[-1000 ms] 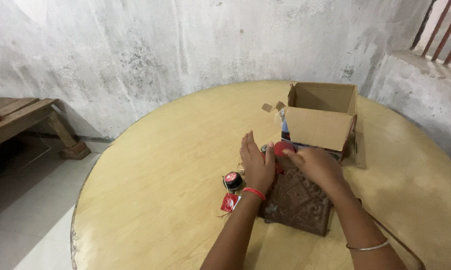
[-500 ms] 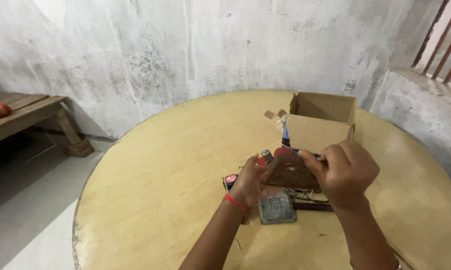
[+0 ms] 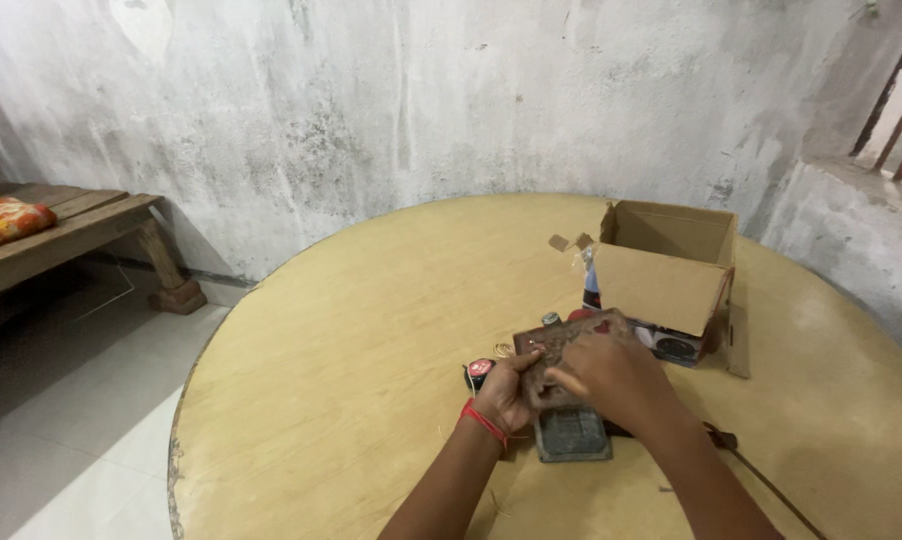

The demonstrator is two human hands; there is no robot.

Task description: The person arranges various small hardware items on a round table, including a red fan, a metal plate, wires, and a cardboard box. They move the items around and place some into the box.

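A brown embossed purse lies on the round wooden table, its flap raised. My left hand pinches the flap's left edge. My right hand grips the flap from the right and covers most of it. Just below the hands, a grey square pocket of the purse shows. A thin brown strap trails off to the right.
An open cardboard box stands behind the purse, with a dark bottle at its left. A small black and red round thing lies left of my left hand. A wooden bench with an orange cushion stands at the left wall.
The purse lay shut and flat under both hands. Its flap was lifted, baring the grey pocket, and now sits lower and closer to the table, still held.
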